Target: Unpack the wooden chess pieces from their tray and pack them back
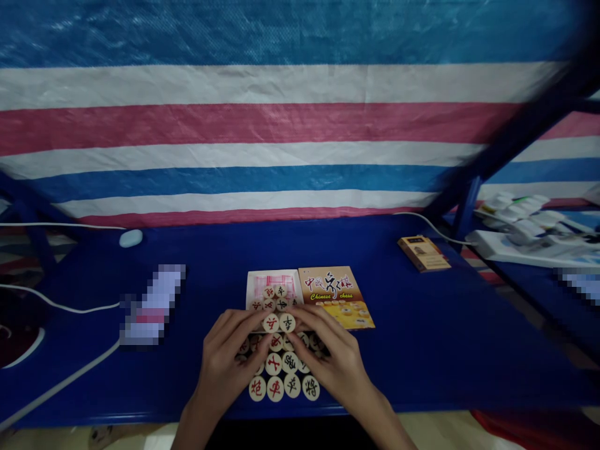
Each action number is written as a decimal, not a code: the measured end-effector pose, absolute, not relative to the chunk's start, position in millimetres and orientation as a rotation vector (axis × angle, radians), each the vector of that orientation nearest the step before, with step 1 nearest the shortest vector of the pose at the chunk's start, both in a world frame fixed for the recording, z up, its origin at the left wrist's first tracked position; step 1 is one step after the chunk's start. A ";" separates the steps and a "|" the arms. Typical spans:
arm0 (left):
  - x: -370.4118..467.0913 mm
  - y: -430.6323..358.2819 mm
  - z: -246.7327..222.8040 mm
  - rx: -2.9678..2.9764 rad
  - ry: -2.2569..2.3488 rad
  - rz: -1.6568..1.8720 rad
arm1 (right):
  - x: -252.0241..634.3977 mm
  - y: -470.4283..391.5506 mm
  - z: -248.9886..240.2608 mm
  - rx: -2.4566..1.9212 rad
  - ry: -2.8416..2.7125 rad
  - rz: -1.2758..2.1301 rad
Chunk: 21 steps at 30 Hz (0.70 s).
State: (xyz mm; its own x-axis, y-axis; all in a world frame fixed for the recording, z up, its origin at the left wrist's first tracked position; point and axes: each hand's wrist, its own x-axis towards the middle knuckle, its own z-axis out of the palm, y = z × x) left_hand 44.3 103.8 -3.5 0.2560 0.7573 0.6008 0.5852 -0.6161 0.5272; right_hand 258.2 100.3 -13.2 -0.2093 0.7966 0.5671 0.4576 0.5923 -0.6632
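My left hand [233,350] and my right hand [334,351] face each other, fingers and thumbs curved around Chinese chess pieces. A red-marked piece [270,323] shows at my left fingers, and a black-marked piece [287,323] touches it on my right fingers' side. Whether more pieces lie beneath them I cannot tell. Below are rows of round pieces, with a front row [275,388] close to the table edge. Just beyond my fingertips, a white box tray [250,284] holds more pieces over a pink-printed sheet. My fingers partly cover the tray and several pieces.
Right of the tray lies the Chinese chess box lid [337,297]. A small brown box [424,253] is at the back right of the blue table [398,369]. To the left are a blurred-out phone [154,306], a white case [130,238] and white cables [60,387].
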 end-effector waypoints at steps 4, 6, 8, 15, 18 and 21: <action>44.1 104.2 -3.7 2.328 1.273 1.276 | 257.7 100.4 -11.9 -1.012 -1.858 0.446; 44.4 104.8 -3.0 2.338 1.273 1.276 | 257.6 100.5 -11.5 -1.009 -1.855 0.442; 44.9 105.3 -1.8 2.344 1.268 1.281 | 257.5 100.8 -11.5 -1.005 -1.846 0.442; 46.3 105.0 0.8 2.339 1.277 1.284 | 257.1 101.1 -12.6 -1.012 -1.831 0.445; 45.4 104.7 -0.8 2.342 1.279 1.277 | 257.2 101.0 -12.0 -1.020 -1.838 0.449; 44.5 104.8 -2.4 2.341 1.276 1.273 | 257.2 101.1 -11.0 -1.023 -1.845 0.457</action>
State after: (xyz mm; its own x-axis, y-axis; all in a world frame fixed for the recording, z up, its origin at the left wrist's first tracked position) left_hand 44.5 104.8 -2.4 0.2621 0.7584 0.5968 0.5983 -0.6129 0.5161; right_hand 257.2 101.1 -11.0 -0.2055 0.8062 0.5548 0.4537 0.5808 -0.6759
